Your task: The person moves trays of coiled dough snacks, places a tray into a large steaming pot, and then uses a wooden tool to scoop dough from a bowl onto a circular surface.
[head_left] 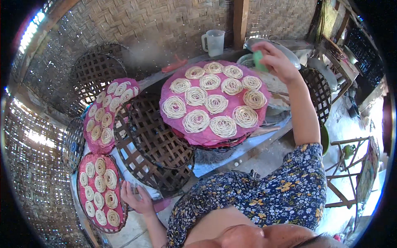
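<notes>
Near the back, my right hand [278, 64] is raised over the far right edge of the big round tray. Its fingers close on a small light-green object [259, 61] whose kind I cannot make out. My left hand [138, 199] is low on the left, fingers spread, beside the rim of a smaller round tray [123, 206]; whether it touches the rim I cannot tell. Pale coiled noodle nests [195, 96] lie in rows on the pink mesh cloth [173, 115] of the big tray. More noodle nests [99, 200] lie on the smaller tray.
Empty woven bamboo trays [161, 132] lean between the noodle trays. Another pink-covered tray [93, 142] stands at the left. Against the woven wall are a clear plastic jug [215, 43] and a red object [174, 64]. A metal lid [289, 53] lies behind my right hand; a wooden rack [345, 173] stands right.
</notes>
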`<control>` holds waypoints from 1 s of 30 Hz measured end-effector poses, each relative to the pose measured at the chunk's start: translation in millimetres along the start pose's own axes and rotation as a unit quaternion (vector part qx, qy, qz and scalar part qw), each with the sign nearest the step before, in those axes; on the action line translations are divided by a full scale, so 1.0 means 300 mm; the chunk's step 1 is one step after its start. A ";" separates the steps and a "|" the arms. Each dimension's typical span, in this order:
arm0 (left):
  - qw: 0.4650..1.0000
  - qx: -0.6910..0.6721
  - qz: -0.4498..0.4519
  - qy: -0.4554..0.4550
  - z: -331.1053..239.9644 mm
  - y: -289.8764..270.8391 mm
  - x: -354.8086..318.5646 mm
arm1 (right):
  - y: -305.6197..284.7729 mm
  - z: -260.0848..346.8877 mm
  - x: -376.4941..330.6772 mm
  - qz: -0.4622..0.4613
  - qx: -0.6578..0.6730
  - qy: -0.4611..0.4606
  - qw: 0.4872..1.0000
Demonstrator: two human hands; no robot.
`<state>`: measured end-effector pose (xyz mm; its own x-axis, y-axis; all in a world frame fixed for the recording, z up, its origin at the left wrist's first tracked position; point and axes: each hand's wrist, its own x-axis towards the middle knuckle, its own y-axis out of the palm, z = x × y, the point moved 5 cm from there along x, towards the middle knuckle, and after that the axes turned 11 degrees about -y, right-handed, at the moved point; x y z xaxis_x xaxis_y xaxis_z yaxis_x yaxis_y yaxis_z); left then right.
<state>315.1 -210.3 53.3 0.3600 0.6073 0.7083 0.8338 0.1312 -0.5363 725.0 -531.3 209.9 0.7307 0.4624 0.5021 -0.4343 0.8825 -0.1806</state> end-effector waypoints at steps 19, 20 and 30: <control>0.893 -0.151 0.362 -0.220 -0.279 0.766 0.478 | -0.269 -0.507 -0.311 0.047 -0.328 0.173 0.928; 0.909 -0.131 0.346 -0.194 -0.281 0.793 0.485 | -0.275 -0.519 -0.315 0.045 -0.313 0.175 0.932; 0.953 -0.128 0.256 -0.101 -0.332 0.882 0.542 | -0.192 -0.454 -0.247 -0.009 -0.050 0.165 0.985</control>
<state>635.8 -154.9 72.3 0.6808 0.6823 0.2664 0.6541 -0.4027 -0.6403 767.7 -604.6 67.9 0.8762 0.4356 0.2062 -0.3787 0.8869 -0.2645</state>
